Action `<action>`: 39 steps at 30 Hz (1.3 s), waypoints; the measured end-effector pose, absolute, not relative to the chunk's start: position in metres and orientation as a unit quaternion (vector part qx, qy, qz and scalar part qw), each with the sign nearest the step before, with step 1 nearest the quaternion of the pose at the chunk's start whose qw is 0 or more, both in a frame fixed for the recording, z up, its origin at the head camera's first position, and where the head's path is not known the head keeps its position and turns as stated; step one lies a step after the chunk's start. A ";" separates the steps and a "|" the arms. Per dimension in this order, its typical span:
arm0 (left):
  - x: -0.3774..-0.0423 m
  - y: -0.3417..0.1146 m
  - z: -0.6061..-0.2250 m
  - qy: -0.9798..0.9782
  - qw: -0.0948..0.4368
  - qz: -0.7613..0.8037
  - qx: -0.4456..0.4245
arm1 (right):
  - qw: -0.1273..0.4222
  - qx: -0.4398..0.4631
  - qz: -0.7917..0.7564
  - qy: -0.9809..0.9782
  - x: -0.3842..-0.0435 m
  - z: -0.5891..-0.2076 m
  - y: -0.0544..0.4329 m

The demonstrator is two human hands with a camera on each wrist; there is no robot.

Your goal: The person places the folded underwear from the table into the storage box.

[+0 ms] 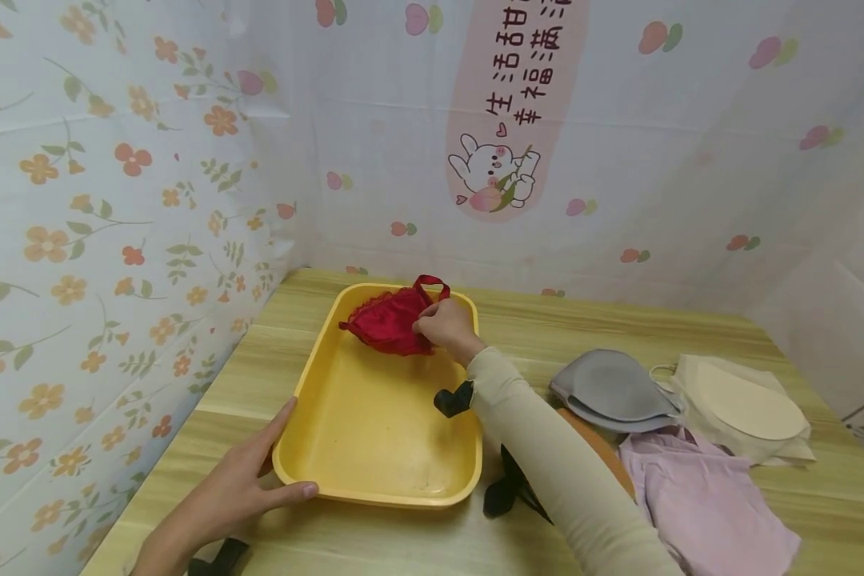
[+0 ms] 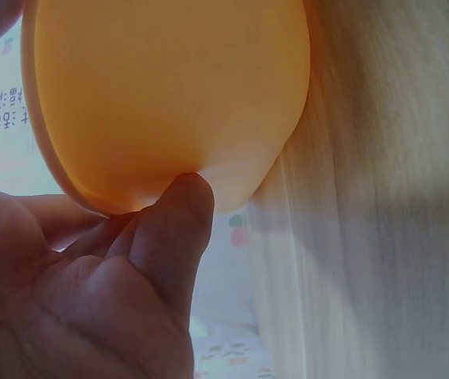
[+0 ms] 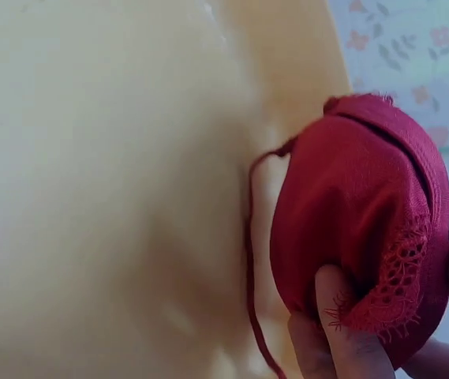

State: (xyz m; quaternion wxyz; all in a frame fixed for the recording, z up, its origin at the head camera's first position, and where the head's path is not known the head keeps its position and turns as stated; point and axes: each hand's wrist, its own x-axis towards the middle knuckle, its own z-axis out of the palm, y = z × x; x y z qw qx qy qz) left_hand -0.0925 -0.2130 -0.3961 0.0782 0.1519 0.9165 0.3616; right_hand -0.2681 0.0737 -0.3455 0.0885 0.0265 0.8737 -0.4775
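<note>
My right hand [image 1: 446,326] pinches a folded red bra [image 1: 392,320] over the far end of a yellow plastic tub [image 1: 374,480]. The bra has a shiny cup, lace trim and a strap looped up above the far rim. In the right wrist view, the lace edge lies by the fingers [image 3: 338,316] and a thin red strap hangs beside the tub wall. My left hand [image 1: 252,468] holds the tub's near left corner, its thumb along the front rim and its fingers along the left side. The left wrist view shows the thumb [image 2: 185,205] against the tub's outer wall.
Right of the tub lie a grey bra [image 1: 612,384], a beige bra [image 1: 752,408] and a pink garment [image 1: 706,496]. An orange-brown piece [image 1: 598,448] is partly hidden under my right forearm. Printed curtains [image 1: 374,152] stand behind and left of the wooden table [image 1: 540,316].
</note>
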 end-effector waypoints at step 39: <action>-0.090 -0.213 -0.399 0.907 0.086 0.384 0.151 | 0.190 -0.002 -0.464 0.865 -0.261 -0.350 0.049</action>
